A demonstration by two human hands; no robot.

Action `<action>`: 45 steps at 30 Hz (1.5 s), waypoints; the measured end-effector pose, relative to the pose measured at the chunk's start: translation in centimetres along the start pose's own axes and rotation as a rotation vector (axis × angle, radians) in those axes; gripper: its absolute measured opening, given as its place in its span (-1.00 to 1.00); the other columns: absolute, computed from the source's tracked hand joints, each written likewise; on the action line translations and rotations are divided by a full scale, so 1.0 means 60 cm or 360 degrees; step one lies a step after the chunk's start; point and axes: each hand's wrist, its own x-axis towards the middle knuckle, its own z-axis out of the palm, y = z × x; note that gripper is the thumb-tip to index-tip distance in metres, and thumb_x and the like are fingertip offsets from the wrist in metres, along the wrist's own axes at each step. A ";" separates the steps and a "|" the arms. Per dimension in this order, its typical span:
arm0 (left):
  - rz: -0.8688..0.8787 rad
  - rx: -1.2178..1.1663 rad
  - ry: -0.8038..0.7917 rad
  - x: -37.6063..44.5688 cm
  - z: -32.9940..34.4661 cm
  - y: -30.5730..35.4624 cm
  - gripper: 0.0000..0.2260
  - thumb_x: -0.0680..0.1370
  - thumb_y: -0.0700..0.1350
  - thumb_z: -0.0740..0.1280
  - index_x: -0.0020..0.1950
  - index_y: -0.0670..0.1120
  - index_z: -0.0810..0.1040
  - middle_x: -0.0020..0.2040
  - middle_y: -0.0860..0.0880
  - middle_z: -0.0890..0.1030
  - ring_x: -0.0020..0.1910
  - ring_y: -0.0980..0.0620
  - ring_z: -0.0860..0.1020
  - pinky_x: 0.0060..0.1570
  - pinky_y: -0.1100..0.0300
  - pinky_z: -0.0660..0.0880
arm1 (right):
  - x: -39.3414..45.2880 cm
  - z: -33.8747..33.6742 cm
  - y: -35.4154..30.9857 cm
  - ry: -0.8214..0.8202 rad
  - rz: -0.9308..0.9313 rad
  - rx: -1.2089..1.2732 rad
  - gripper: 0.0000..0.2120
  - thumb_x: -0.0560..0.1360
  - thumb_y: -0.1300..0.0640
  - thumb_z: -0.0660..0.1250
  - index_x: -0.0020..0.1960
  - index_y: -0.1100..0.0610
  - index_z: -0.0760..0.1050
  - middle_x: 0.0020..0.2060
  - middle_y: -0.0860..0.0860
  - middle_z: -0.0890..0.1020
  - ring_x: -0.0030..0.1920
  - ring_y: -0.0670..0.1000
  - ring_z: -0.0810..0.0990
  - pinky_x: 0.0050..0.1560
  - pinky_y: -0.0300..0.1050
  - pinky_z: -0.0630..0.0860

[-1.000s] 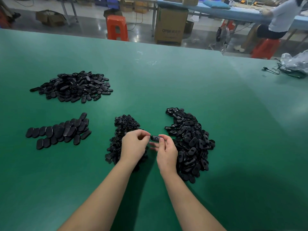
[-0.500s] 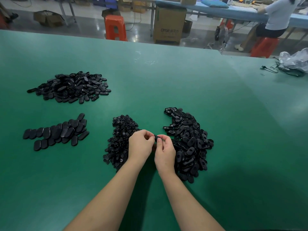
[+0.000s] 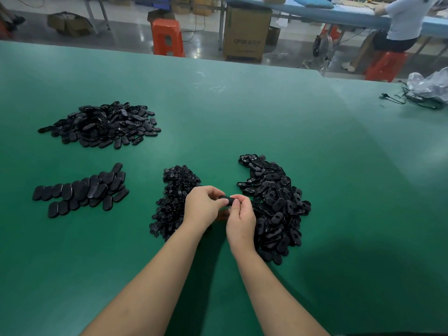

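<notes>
Both hands meet over the green table (image 3: 242,117) and pinch one small black oval plastic shell (image 3: 225,198) between them. My left hand (image 3: 202,208) holds its left end, my right hand (image 3: 241,220) its right end, thumbs on top. Most of the shell is hidden by the fingers. Left of the hands lies a heap of small black round parts (image 3: 173,202). To the right lies a heap of black oval shells with holes (image 3: 276,204).
A heap of black oval shells (image 3: 101,124) lies at the far left. Nearer, flat black oval pieces lie overlapped in rows (image 3: 80,190). A plastic bag and cables (image 3: 426,90) sit at the right edge. Beyond the table are orange stools, boxes and a seated person.
The hands have drawn closer together over the black shell, and the fingers now cover more of it. The heaps have not moved.
</notes>
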 end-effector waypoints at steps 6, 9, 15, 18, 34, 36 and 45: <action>-0.0024 -0.0100 -0.0007 0.002 -0.012 -0.006 -0.90 0.44 -0.15 0.56 -0.20 0.02 0.70 -0.31 0.06 0.68 -0.34 0.14 0.59 -0.26 0.23 0.49 | -0.004 0.001 -0.002 -0.0089 -0.0082 0.0037 -0.89 0.65 0.20 0.23 0.04 0.01 0.47 -0.12 -0.04 0.66 -0.16 -0.10 0.62 -0.10 -0.11 0.55; -0.0027 -0.0085 -0.0024 -0.001 -0.009 -0.005 -0.97 0.49 -0.18 0.51 -0.10 -0.05 0.73 -0.20 0.04 0.71 -0.15 0.07 0.66 -0.06 0.14 0.60 | -0.004 0.001 -0.001 -0.0110 -0.0097 0.0053 -0.92 0.64 0.19 0.24 0.05 0.04 0.46 -0.12 0.01 0.65 -0.16 -0.01 0.59 -0.07 0.03 0.53; 0.0029 0.0121 -0.0024 -0.004 -0.006 -0.004 -0.94 0.52 -0.14 0.46 -0.05 -0.04 0.73 -0.19 0.08 0.69 -0.26 0.16 0.58 -0.29 0.30 0.44 | -0.003 0.001 0.002 -0.0096 -0.0101 0.0040 -0.86 0.65 0.22 0.21 0.04 0.00 0.45 -0.07 -0.04 0.64 -0.08 -0.08 0.58 -0.02 -0.15 0.48; 0.0054 0.0180 -0.0002 -0.006 -0.004 -0.003 -0.95 0.51 -0.14 0.45 -0.06 -0.04 0.71 -0.19 0.09 0.68 -0.24 0.15 0.58 -0.26 0.29 0.45 | -0.001 0.003 0.002 -0.0099 -0.0091 0.0025 -0.80 0.66 0.23 0.20 0.01 -0.07 0.44 -0.08 -0.07 0.63 -0.07 -0.10 0.58 -0.01 -0.16 0.48; 0.0173 0.0231 0.0073 -0.014 0.009 -0.009 -0.90 0.58 -0.17 0.35 -0.05 -0.04 0.65 -0.17 0.12 0.62 -0.21 0.23 0.53 -0.27 0.43 0.35 | -0.002 0.000 0.005 -0.0099 -0.0146 -0.0005 -0.94 0.66 0.16 0.25 0.03 0.03 0.45 -0.08 -0.02 0.64 -0.05 -0.03 0.61 0.02 -0.05 0.54; 0.0179 0.0254 0.0066 -0.015 0.005 -0.014 -0.86 0.60 -0.19 0.32 0.02 -0.06 0.67 -0.11 0.07 0.65 -0.17 0.16 0.56 -0.19 0.32 0.42 | -0.002 0.001 0.004 -0.0131 -0.0162 -0.0039 -0.97 0.66 0.17 0.26 0.04 0.07 0.45 -0.09 -0.02 0.63 -0.06 -0.01 0.61 0.02 0.00 0.55; 0.0761 0.0809 0.0164 -0.034 -0.013 -0.045 -0.80 0.62 -0.10 0.32 0.24 -0.02 0.58 0.09 0.03 0.58 -0.07 -0.03 0.61 -0.12 0.06 0.55 | -0.003 0.005 0.004 -0.0138 -0.0122 0.0032 -0.88 0.64 0.08 0.19 0.02 -0.11 0.46 -0.18 -0.11 0.62 -0.17 -0.17 0.59 -0.10 -0.13 0.51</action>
